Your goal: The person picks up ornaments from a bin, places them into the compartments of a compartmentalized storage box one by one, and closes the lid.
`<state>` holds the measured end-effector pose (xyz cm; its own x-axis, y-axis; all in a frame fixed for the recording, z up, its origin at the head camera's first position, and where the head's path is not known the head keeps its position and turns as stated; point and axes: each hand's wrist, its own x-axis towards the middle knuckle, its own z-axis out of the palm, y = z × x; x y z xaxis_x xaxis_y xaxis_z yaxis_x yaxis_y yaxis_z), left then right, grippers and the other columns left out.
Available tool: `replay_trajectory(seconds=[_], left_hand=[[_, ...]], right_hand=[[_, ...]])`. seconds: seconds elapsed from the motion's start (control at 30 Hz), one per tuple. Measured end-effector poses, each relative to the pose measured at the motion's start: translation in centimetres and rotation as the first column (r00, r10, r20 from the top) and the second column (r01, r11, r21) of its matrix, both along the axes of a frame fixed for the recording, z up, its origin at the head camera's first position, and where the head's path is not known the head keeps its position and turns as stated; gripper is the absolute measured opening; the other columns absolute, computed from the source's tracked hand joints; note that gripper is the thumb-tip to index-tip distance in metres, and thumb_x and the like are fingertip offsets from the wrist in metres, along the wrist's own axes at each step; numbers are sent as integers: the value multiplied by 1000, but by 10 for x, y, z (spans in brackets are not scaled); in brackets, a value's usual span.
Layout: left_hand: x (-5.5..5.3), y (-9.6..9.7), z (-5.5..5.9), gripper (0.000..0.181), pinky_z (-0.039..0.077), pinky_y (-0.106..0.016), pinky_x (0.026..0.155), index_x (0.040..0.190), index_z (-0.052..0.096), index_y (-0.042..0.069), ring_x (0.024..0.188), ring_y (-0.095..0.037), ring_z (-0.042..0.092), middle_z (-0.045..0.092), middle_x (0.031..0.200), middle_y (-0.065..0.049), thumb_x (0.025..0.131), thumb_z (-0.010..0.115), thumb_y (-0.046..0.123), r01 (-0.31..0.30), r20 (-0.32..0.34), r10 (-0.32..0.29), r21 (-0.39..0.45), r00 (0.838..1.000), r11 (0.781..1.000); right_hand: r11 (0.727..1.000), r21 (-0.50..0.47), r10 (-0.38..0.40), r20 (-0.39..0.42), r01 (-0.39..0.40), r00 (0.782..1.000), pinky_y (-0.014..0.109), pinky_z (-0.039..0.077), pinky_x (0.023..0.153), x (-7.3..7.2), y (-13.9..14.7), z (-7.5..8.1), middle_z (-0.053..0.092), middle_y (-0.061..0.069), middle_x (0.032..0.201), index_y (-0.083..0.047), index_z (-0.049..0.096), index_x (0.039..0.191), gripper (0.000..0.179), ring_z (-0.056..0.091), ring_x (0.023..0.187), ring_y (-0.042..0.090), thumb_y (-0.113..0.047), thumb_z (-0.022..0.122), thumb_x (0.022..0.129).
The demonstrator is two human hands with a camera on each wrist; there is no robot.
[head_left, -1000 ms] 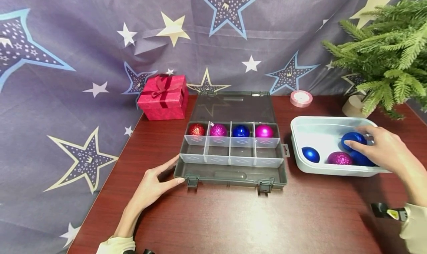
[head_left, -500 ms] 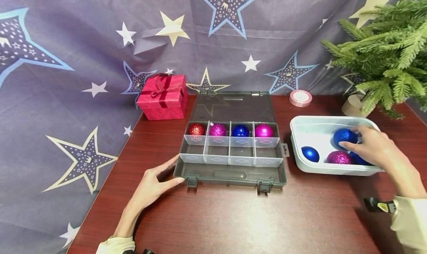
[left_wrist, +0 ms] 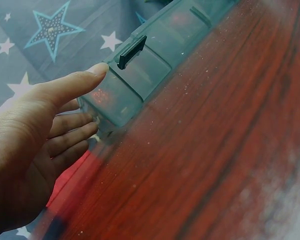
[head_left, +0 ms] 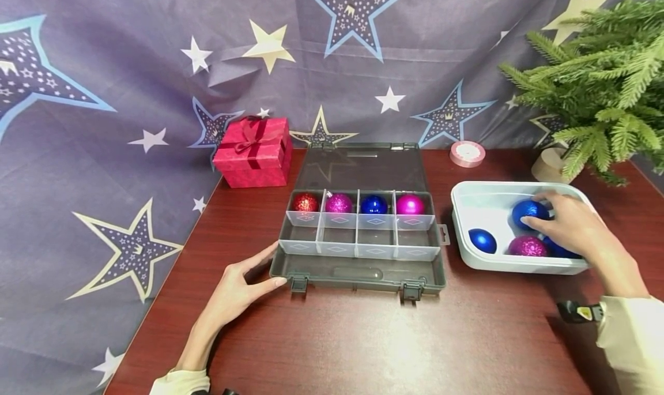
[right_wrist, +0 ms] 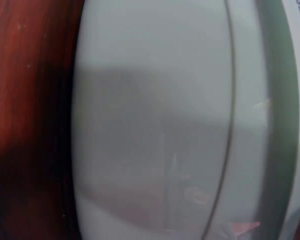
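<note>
In the head view my right hand (head_left: pixel 576 225) pinches a blue Christmas ball (head_left: pixel 528 213) between thumb and fingers, inside a pale blue tub (head_left: pixel 508 263). Under it lie a glittery magenta ball (head_left: pixel 528 247), another blue ball partly hidden by the hand, and a shiny blue ball (head_left: pixel 481 241) at the left. My left hand (head_left: pixel 236 294) rests at the near left corner of a clear grey organizer box (head_left: pixel 358 274), thumb at its front, fairly straight fingers along its side. The left wrist view shows the thumb (left_wrist: pixel 82 84) near a latch (left_wrist: pixel 132 52).
The box's lid (head_left: pixel 363 167) lies open backwards. Its back row holds a red ball (head_left: pixel 306 202), a glittery magenta, a blue and a pink ball. Behind stand a red gift box (head_left: pixel 254 153), a ribbon roll (head_left: pixel 468 153) and an artificial fir tree (head_left: pixel 612 89). The tub's wall (right_wrist: pixel 150 100) fills the right wrist view.
My right hand has moved left within the tub, carrying the blue ball from the right side toward the middle. The left hand and the organizer box have stayed put.
</note>
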<state>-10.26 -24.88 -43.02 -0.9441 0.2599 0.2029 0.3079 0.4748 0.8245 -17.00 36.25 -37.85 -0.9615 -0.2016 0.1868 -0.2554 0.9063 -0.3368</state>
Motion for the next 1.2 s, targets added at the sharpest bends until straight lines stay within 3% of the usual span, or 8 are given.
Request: replay_trajectory(seconds=[0.4, 0.8, 1.03, 1.2], left_hand=[[0, 1, 0, 68, 41, -19, 107, 149, 58, 30, 131, -14, 57, 66, 137, 6, 87, 87, 24, 6, 10, -6, 15, 1000, 1000], [0, 0, 1, 69, 40, -18, 107, 149, 58, 32, 132, -13, 56, 65, 138, 7, 87, 87, 26, -7, 7, 7, -14, 1000, 1000], [0, 0, 1, 70, 40, -19, 108, 149, 58, 32, 132, -12, 56, 65, 138, 8, 86, 88, 26, -13, 13, 14, -16, 1000, 1000], [0, 0, 0, 69, 40, -20, 108, 149, 58, 31, 132, -12, 56, 65, 138, 8, 87, 87, 26, -10, 9, 10, -20, 1000, 1000]], right_hand=[[997, -28, 77, -24, -78, 997, 67, 45, 85, 9, -6, 1, 63, 38, 113, 11, 60, 123, 42, 59, 105, 56, -11, 79, 92], [987, -87, 122, -107, -132, 987, 61, 46, 86, 24, -30, 19, 67, 26, 118, 3, 63, 126, 44, 63, 106, 48, -11, 82, 89], [985, -114, 116, -97, -127, 989, 61, 47, 86, 30, -49, 31, 63, 25, 125, 0, 60, 133, 50, 64, 106, 47, -14, 82, 90], [979, -126, 145, -126, -160, 981, 44, 48, 83, 33, -59, 37, 64, 19, 128, -5, 60, 138, 54, 66, 104, 41, -13, 83, 90]])
